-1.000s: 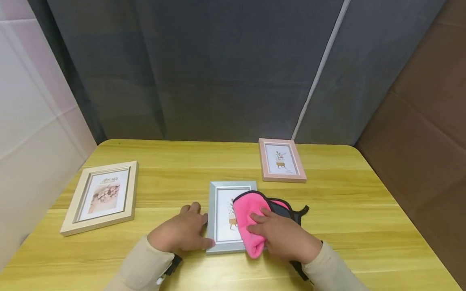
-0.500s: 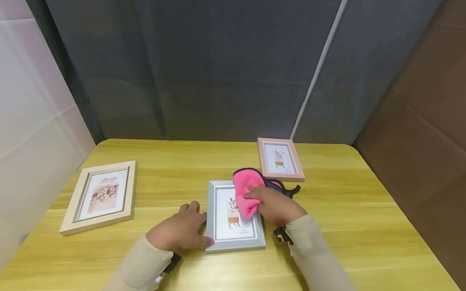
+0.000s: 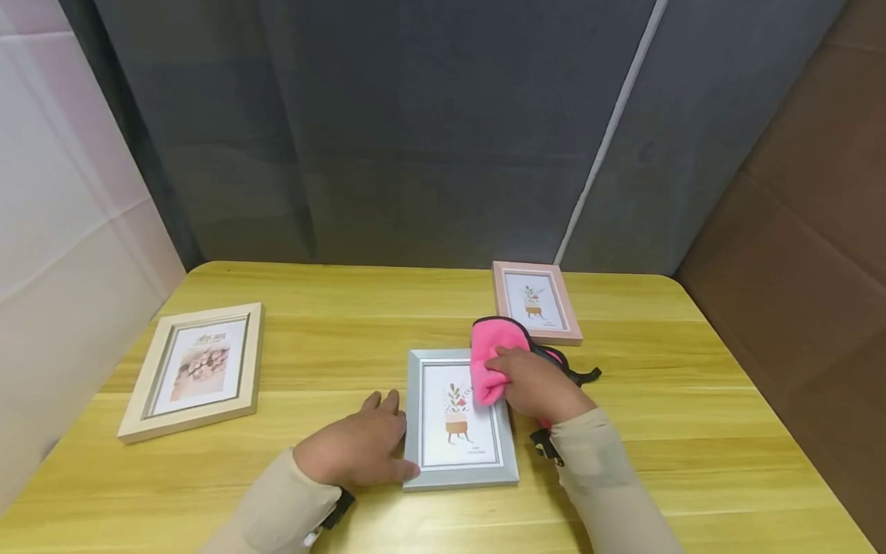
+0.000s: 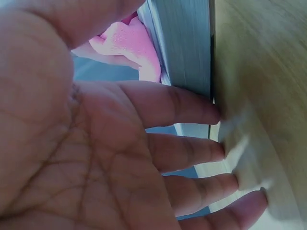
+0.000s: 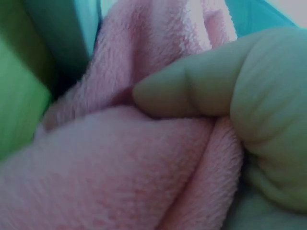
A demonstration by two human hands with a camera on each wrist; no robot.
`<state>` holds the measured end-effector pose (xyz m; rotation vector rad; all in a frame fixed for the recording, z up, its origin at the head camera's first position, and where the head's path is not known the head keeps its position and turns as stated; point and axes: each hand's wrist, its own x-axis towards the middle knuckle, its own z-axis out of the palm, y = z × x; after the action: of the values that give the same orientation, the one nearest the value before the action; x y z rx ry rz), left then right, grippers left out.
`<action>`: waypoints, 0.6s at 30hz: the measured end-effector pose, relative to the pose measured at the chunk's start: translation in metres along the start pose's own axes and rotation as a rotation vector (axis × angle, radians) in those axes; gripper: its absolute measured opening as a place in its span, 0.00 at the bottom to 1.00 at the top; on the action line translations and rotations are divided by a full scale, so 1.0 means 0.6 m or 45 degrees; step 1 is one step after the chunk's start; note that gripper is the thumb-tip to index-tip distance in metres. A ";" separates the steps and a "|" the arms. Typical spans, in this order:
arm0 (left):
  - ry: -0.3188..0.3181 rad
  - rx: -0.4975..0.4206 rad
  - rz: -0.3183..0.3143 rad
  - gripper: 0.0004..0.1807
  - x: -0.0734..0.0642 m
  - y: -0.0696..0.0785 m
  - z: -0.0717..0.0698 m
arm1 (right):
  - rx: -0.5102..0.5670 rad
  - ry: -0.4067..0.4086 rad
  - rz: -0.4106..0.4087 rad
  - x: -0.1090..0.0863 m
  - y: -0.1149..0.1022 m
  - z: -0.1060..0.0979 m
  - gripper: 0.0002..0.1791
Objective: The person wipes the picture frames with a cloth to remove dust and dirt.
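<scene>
A silver-grey picture frame (image 3: 461,478) lies face up at the middle of the table, showing a potted-plant print. My left hand (image 3: 356,450) rests along its left side, thumb at the lower left corner. In the left wrist view, the straight fingers (image 4: 187,148) reach down beside the frame's edge to the tabletop. My right hand (image 3: 543,385) grips a folded pink cleaning cloth (image 3: 494,350) with black edging, over the frame's upper right part. In the right wrist view the thumb (image 5: 184,91) presses into a fold of the cloth; the other fingers are mostly hidden.
A pink picture frame (image 3: 574,327) lies at the back right, close behind the cloth. On the left lies a larger cream picture frame (image 3: 147,369). The wooden table (image 3: 332,323) meets a dark grey cloth wall (image 3: 415,154) at the back.
My right hand has carried the cloth away from me to the frame's upper right, uncovering most of the print. Lately the silver-grey frame and my left hand have shifted slightly right and nearer.
</scene>
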<state>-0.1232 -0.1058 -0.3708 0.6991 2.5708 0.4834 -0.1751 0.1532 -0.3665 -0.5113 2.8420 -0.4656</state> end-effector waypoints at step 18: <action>0.016 -0.046 -0.056 0.42 0.003 0.001 0.001 | -0.127 0.042 -0.072 -0.016 -0.028 -0.010 0.17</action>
<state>-0.1239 -0.1042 -0.3716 0.6272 2.5768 0.5204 -0.1631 0.1434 -0.3537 -0.6098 2.9002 -0.3466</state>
